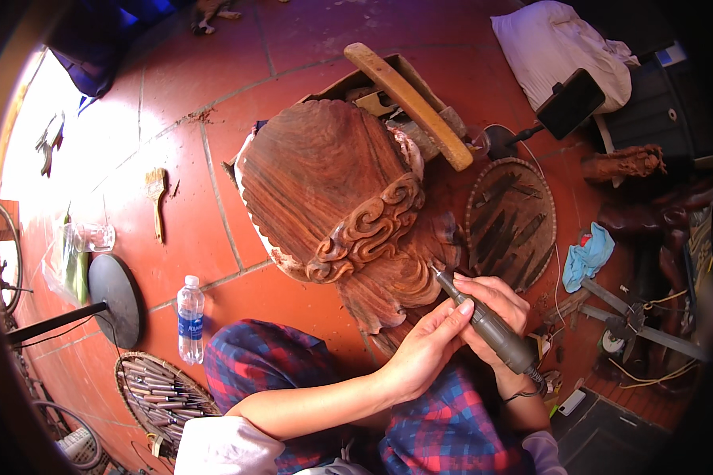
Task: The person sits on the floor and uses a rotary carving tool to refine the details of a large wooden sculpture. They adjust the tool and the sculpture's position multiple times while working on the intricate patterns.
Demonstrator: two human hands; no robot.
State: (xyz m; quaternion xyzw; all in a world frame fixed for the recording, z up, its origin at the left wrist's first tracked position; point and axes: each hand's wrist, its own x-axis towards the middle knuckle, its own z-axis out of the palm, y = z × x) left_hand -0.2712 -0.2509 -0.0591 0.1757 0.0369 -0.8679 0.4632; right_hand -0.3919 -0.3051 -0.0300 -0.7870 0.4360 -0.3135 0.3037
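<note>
A dark pen-shaped rotary carving tool [493, 334] slants across my lap, its cord leaving the rear end. My right hand [505, 301] wraps its fingers round the body. Pressed against the front part is the thumb of my left hand [429, 348], whose other fingers are closed beneath and partly hidden. The tool's thin metal tip is at the lower edge of a large reddish-brown wood carving [313, 158]. That carving has a smooth, scallop-edged face, a raised band of scrolls [372, 226] and grooved, flowing lines below. Whether the tip touches the wood I cannot tell.
Behind the carving, a wooden bar [408, 103] lies across a box. A round basket [474, 237] with dark wood strips stands right, near a blue cloth [589, 257]. Leftward are a water bottle [190, 321], a brush [158, 198], a round stand base [117, 301] and a basket of chisels [162, 396].
</note>
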